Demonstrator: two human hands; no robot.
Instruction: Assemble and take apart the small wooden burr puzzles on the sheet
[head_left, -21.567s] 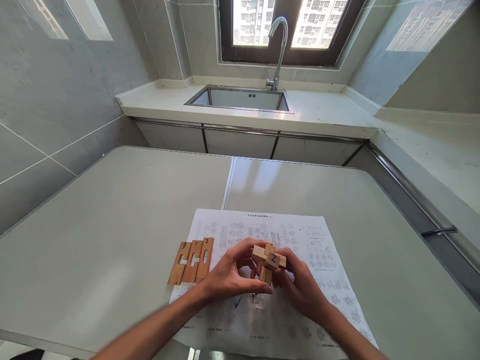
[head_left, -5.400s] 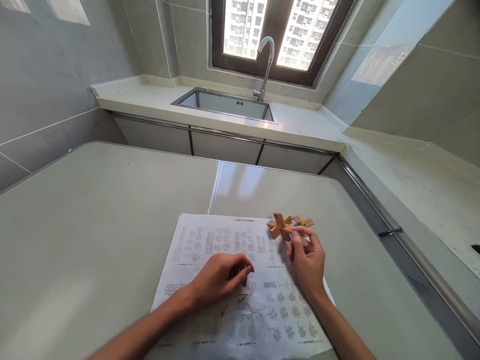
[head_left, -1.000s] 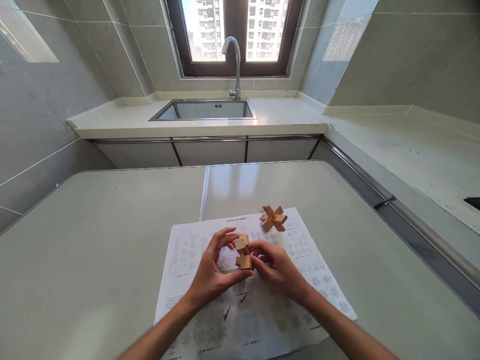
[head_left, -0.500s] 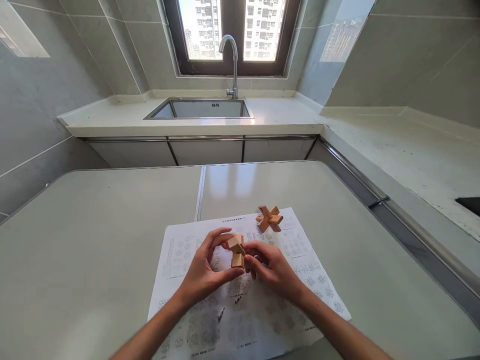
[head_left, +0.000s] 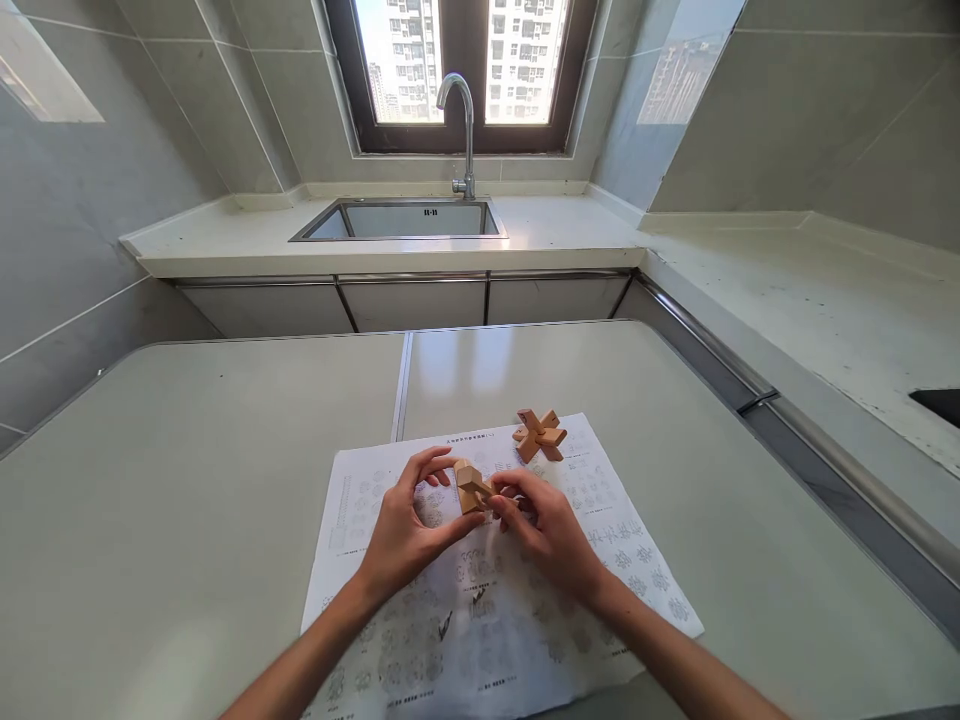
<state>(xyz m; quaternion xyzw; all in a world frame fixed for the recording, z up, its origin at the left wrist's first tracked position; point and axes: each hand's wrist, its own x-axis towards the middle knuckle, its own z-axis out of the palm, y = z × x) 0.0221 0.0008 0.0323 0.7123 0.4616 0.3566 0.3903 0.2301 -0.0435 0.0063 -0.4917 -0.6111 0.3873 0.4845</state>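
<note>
Between my hands, just over a printed instruction sheet (head_left: 480, 570), is a partly joined cluster of wooden puzzle pieces (head_left: 469, 480). My left hand (head_left: 409, 525) grips its left side, with the thumb at the bottom and the index finger along the top. From the right, my right hand (head_left: 544, 525) pinches a piece of the same cluster between thumb and fingers. How the pieces interlock inside is hidden. A second wooden burr puzzle (head_left: 540, 436), assembled in a star shape, sits at the sheet's top right.
The sheet lies on a pale table (head_left: 187, 500) with a seam (head_left: 402, 385). Beyond the table are a counter (head_left: 562, 225), a sink (head_left: 405, 200) and a faucet (head_left: 469, 130) under a window. A side counter with a metal rail (head_left: 712, 345) runs along the right.
The wooden cluster has turned and tilted, and its lower block is now less exposed. Both hands have shifted slightly with it. The star-shaped puzzle stays put.
</note>
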